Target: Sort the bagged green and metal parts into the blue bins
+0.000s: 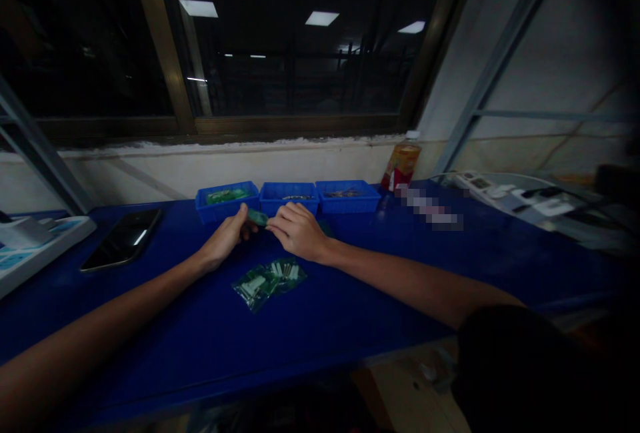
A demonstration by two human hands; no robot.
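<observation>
Below a dark window [300,79], the blue tabletop [345,313] held a phone [121,238], well left of the left hand [227,234], pinching a green packet [257,217] before three bins [273,202]. Filled bags [266,282] lay toward the near edge [250,374]; the right hand [300,229] pinched the packet's right end.

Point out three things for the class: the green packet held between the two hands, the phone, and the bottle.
Green packet [257,218]: head view, middle of its visible part.
Phone [121,239]: head view, middle of its dark screen.
Bottle [401,163]: head view, middle of its body.
</observation>
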